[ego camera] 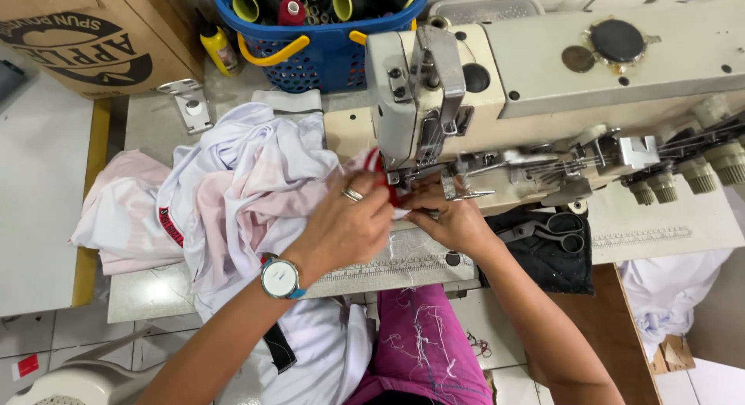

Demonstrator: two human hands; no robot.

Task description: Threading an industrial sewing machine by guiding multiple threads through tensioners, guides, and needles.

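Under the needle of the sewing machine (466,102), I am pinching the red trim (378,166) flat with my left hand (345,223) and right hand (450,219), feeding the white shirt (248,172) slowly and evenly.

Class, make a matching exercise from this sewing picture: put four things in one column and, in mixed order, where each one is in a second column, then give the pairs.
Things:
1. wristwatch
2. scissors
3. blue basket
4. cardboard box

Places:
A. top left corner of the view
B. on the left wrist
C. behind the sewing machine head, holding thread cones
D. on a dark cloth right of the right hand

Pairs: 1-B, 2-D, 3-C, 4-A
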